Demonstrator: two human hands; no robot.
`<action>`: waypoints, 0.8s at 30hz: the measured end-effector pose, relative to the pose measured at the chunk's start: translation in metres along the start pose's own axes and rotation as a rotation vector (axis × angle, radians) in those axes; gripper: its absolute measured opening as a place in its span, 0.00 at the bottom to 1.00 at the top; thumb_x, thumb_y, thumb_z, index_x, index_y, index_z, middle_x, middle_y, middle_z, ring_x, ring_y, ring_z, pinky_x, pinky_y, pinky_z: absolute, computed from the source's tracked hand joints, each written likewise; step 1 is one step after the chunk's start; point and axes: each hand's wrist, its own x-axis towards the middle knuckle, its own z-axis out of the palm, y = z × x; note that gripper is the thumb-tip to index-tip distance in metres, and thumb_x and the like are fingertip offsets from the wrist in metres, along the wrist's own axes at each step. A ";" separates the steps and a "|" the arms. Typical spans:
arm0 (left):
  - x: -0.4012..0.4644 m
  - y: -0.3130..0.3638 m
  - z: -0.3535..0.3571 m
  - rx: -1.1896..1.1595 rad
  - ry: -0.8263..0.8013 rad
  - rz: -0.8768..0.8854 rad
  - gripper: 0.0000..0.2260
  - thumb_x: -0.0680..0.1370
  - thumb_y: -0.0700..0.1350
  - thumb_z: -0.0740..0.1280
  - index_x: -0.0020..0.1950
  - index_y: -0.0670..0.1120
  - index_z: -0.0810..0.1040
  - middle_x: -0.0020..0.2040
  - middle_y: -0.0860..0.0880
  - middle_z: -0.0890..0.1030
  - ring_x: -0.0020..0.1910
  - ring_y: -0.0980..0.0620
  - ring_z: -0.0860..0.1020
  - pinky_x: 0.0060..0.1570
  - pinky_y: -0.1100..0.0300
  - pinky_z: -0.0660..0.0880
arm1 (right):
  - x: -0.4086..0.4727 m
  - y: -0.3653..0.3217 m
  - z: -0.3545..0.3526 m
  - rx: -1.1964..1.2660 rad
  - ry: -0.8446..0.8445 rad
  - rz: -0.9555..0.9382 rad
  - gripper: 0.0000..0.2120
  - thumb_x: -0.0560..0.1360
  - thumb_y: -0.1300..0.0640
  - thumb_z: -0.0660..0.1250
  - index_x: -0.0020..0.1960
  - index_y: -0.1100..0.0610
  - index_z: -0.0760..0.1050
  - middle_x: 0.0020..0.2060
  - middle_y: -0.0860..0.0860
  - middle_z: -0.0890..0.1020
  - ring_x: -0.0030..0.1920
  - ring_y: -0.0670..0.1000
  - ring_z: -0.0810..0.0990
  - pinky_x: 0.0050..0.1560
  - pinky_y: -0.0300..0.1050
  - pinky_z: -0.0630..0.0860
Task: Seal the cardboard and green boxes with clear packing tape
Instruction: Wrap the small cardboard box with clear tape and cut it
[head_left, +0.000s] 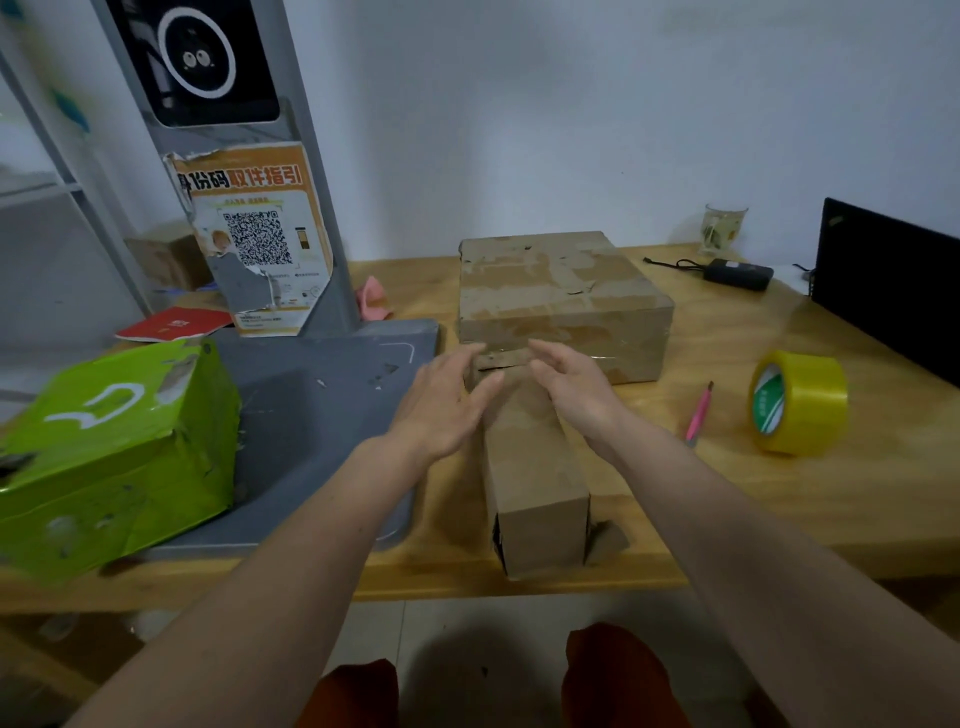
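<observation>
A narrow cardboard box (535, 467) is lying lengthwise on the wooden table (727, 499), its near end reaching the table's front edge with a loose flap sticking out at the right corner. Both hands are hovering over its far end: the left hand (447, 402) and the right hand (569, 382) are facing each other with fingers straight and relaxed, gripping nothing, though whether the fingertips are touching the cardboard is hard to tell. To the left, the green box (111, 452) is sitting tilted on a grey tray (322, 395), its skin scuffed and torn. To the right, a pink-handled cutter (698, 413) is lying just beside the narrow box, and a roll of yellowish packing tape (797, 402) is standing on edge near it. Behind the hands, a larger cardboard box (561, 296), already patched with tape, is sitting flat, touching the narrow box's far end. Farther back, a black power adapter (737, 274), a glass (723, 228) and a dark laptop (888, 280) are sitting by the wall.
</observation>
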 end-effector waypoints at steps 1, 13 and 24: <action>-0.001 0.007 -0.002 -0.044 0.030 -0.019 0.26 0.81 0.60 0.60 0.76 0.54 0.62 0.75 0.50 0.66 0.74 0.48 0.63 0.71 0.48 0.64 | -0.001 0.000 -0.003 0.012 0.043 0.010 0.19 0.82 0.56 0.58 0.73 0.53 0.66 0.68 0.51 0.72 0.68 0.52 0.70 0.70 0.52 0.68; -0.015 0.159 0.016 -0.620 -0.105 -0.068 0.35 0.79 0.50 0.67 0.80 0.52 0.50 0.67 0.53 0.73 0.63 0.54 0.71 0.61 0.58 0.67 | -0.026 0.018 -0.073 -0.315 0.577 -0.144 0.20 0.79 0.60 0.61 0.70 0.55 0.65 0.68 0.53 0.69 0.70 0.51 0.66 0.69 0.48 0.65; -0.037 0.167 0.121 -0.723 -0.269 -0.375 0.34 0.76 0.51 0.69 0.78 0.47 0.58 0.65 0.45 0.74 0.61 0.48 0.75 0.64 0.52 0.72 | -0.050 0.103 -0.154 -0.188 0.937 0.127 0.42 0.69 0.53 0.76 0.74 0.63 0.58 0.69 0.59 0.67 0.73 0.58 0.63 0.71 0.48 0.57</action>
